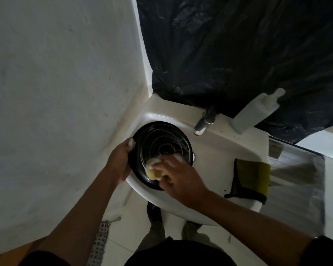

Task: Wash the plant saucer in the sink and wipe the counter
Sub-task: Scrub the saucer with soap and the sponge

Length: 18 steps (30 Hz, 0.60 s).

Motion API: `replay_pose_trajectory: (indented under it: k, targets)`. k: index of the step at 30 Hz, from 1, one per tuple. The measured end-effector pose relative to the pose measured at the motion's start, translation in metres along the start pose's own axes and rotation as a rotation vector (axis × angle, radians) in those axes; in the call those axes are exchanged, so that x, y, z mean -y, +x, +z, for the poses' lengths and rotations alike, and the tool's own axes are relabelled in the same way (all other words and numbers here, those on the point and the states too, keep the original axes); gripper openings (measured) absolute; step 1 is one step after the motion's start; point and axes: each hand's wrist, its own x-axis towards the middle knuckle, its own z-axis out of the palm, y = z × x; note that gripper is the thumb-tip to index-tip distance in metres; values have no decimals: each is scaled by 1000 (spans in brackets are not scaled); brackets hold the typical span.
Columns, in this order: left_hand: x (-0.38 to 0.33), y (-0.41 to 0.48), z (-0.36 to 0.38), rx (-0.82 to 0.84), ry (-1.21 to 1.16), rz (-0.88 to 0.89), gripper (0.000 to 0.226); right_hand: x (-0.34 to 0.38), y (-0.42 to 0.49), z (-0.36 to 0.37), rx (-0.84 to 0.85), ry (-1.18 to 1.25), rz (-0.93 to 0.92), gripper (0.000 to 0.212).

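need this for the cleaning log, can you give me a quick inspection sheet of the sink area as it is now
surface: white sink rim, a few dark specks.
job's things: black saucer in the basin, soapy streaks; yellow sponge on it; green cloth on the rim.
clutter: soap bottle by the tap.
grip: left hand holds the saucer's edge; right hand presses the sponge.
cables: nothing seen.
surroundings: black plastic sheet behind, wall at left.

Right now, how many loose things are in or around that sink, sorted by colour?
Black: 1, the plant saucer, held in the sink by the left hand.
Yellow: 1, the sponge in the right hand.
Olive green with black edging: 1, the cloth on the sink's right rim.
Pale translucent: 1, the pump bottle.
Total: 4.
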Motion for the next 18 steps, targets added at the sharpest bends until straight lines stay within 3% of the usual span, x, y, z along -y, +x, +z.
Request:
replay_pose_trajectory:
  k: [5,8,11,15,18]
  targets:
    - [3,-3,-9,6,49,-35,27,-42,-8,-6,-166,14,386,32]
    - [5,-5,-4,40,189,-44,29,-35,17,-10,-218,9,440,37]
    - [3,-9,9,88,328,-22,35,-9,43,-12,-247,-30,301,42]
    - [3,-11,21,118,481,42,35,23,59,-9,-134,-116,1,52]
    - [-5,-14,23,162,472,116,27,19,67,-18,-176,-170,42,59]
